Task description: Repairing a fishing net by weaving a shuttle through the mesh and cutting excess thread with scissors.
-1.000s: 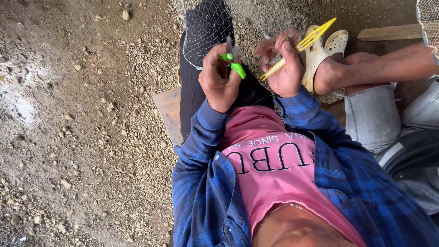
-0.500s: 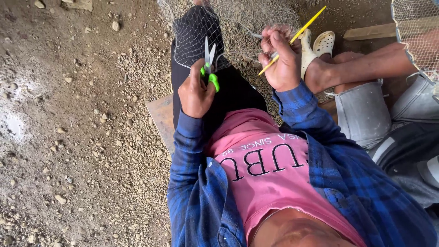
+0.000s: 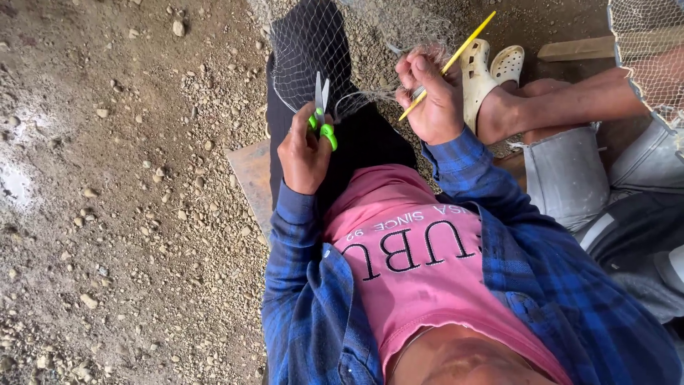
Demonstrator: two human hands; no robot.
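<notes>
Left hand (image 3: 305, 153): closed around the green handles of 1 pair of scissors (image 3: 320, 114), blades parted slightly and pointing up the frame, tips at the lower edge of the net (image 3: 313, 50).

Right hand (image 3: 427, 96): pinched shut on a gathered bunch of net twine, with 1 yellow netting needle (image 3: 456, 58) clamped between the fingers and angled up to the right.

Net: draped over the dark trouser leg (image 3: 360, 139), stretched between both hands, continuing up toward the gravel ground (image 3: 121, 199). A taut strand runs from the scissors across to the right-hand pinch.

Handling, as judged:
- Net: very light, limp, no stiffness of its own; holds shape only under tension. Fine mesh likely to snag on fingers, blade tips and needle. Best taken by bunching several strands in a pinch, as at the right hand, not by 1 strand alone.
- Scissors: light, rigid, sharp at the tips; grip at the green loops only.
- Needle: thin, stiff plastic by the look of it, probably smooth; grip near the middle.

Surroundings: wooden board (image 3: 249, 171) under the seated leg; 1 second person's bare leg (image 3: 570, 103) just to the right, with 2 pale clogs (image 3: 491, 71) beside it; further netting (image 3: 645, 53) at the upper right corner.
</notes>
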